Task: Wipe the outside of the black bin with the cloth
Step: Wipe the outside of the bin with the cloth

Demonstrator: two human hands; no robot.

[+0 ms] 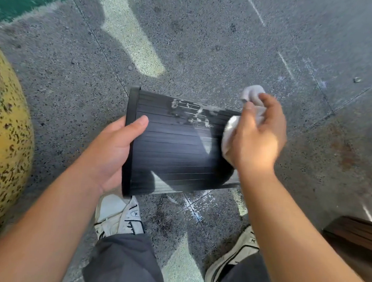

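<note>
A ribbed black bin (175, 149) is held on its side above the floor, its rim to the left and its base to the right. My left hand (114, 149) grips the rim, thumb lying on the outer wall. My right hand (258, 135) clutches a bunched white cloth (230, 133) and presses it against the bin's wall near the base. A patch of whitish smears (191, 112) shows on the upper wall. The bin's opening is hidden from view.
Speckled grey stone floor (198, 42) lies below, with wet streaks under the bin. My two feet in white shoes (118, 215) stand near the bottom. A yellow speckled rounded object (1, 150) is at the left, a dark wooden edge (359, 236) at the lower right.
</note>
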